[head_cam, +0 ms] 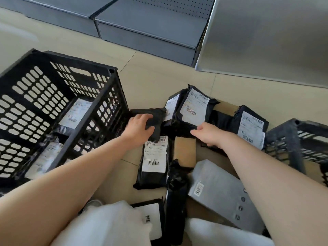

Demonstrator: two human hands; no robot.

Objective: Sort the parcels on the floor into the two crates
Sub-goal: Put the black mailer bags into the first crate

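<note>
Several black plastic parcels with white labels lie in a heap on the floor between two black crates. My left hand [139,126] is closed on a small unlabelled black parcel [156,118] right beside the left crate [99,107], which holds a few labelled parcels. My right hand [211,134] rests with curled fingers on the lower edge of a large labelled black parcel [194,108]. The right crate [291,137] stands at the right edge, mostly out of frame. A labelled black parcel [154,160], a small brown box [184,150] and a grey mailer [220,190] lie nearer to me.
Grey metal shelving bases [147,29] run along the back, and a tilted metal panel [266,38] stands at the upper right. Brown cardboard [225,105] lies under the heap. White padded parcels [110,226] fill the bottom edge. Beige floor tiles show between crate and shelving.
</note>
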